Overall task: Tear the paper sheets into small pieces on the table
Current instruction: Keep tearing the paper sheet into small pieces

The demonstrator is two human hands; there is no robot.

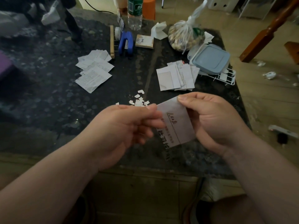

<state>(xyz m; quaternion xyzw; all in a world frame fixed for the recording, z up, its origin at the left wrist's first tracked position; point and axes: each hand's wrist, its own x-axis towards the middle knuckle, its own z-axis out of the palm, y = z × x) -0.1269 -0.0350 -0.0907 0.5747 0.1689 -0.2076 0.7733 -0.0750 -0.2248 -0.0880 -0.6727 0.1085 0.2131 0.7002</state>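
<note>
Both hands are up in the middle of the frame, close together over the near edge of the table [48, 102], and both are clamped on the same paper sheet [176, 125]. The left hand [129, 125] pinches the sheet's left edge between thumb and curled fingers. It's a bit blurry there, so I can't tell exactly how much paper it has. The right hand [210, 120] grips the upper right corner, thumb on the front near the top edge and the other fingers behind. So the sheet hangs between the two hands, tilted, with printed text facing the camera, held above the tabletop rather than lying on it.

Just above the left hand in the picture there's a little scatter of torn bits [139, 101] on the dark tabletop. Further up, left of centre, is a fanned left pile [95, 70] of printed sheets, and right of centre a right pile [176, 76] of more sheets. Along the top of the frame: a blue stapler-looking thing [126, 43], a clear bottle [135, 13], a tied plastic bag [186, 36], and a blue-lidded container [210, 59] sitting on a white wire rack [226, 76].
</note>
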